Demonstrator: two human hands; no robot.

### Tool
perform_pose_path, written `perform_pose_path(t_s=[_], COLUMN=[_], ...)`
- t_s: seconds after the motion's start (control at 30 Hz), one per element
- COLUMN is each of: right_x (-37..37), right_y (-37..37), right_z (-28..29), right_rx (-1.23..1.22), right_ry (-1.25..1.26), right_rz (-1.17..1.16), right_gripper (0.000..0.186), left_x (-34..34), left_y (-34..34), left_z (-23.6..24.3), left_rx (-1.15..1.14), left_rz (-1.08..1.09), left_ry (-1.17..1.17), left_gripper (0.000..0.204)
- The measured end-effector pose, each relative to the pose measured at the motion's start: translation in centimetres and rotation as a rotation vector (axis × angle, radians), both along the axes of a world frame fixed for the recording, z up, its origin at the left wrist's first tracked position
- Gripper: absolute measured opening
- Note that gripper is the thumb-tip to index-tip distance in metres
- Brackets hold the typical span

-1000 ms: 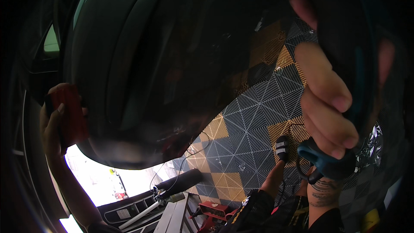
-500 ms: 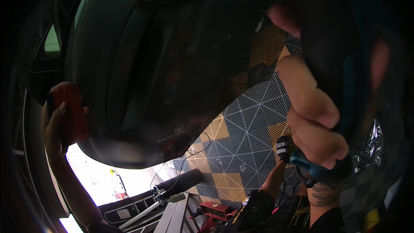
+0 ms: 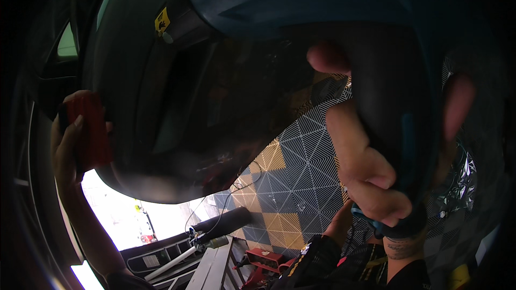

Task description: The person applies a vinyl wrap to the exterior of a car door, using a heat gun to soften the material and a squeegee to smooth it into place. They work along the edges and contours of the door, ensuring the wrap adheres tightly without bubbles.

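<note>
A big dark curved car panel (image 3: 177, 102) with a glossy surface fills most of the view, mirroring a floor of grey and yellow patterned tiles (image 3: 279, 182). Close to the camera, the right hand (image 3: 371, 177) has its fingers (image 3: 355, 145) curled tight around a dark teal-edged tool (image 3: 398, 129). Far left, the left hand (image 3: 67, 145) pinches a small red block (image 3: 91, 131) flat against the panel's edge. A small yellow sticker (image 3: 162, 21) sits near the panel's top.

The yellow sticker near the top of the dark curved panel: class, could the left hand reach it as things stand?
Probably yes: the left hand, holding a red block, is against the same dark panel, nothing between it and the sticker.
</note>
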State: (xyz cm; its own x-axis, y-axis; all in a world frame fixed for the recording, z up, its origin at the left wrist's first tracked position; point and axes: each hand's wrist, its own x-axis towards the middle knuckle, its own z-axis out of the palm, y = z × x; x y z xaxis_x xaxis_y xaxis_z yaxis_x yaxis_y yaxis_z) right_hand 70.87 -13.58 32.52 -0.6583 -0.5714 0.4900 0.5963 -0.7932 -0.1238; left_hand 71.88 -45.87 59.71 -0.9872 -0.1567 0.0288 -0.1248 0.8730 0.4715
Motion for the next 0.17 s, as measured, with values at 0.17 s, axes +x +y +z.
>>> perform_pose_path(t_s=[0.17], right_x=[0.16], right_y=[-0.76], right_z=[0.43], right_rx=[-0.127], right_ry=[-0.05], right_rz=[-0.065], right_gripper=[0.1], left_x=[0.02], left_y=[-0.23], left_z=[0.9], left_rx=[-0.079], left_rz=[-0.081], left_ry=[-0.034], left_gripper=[0.051])
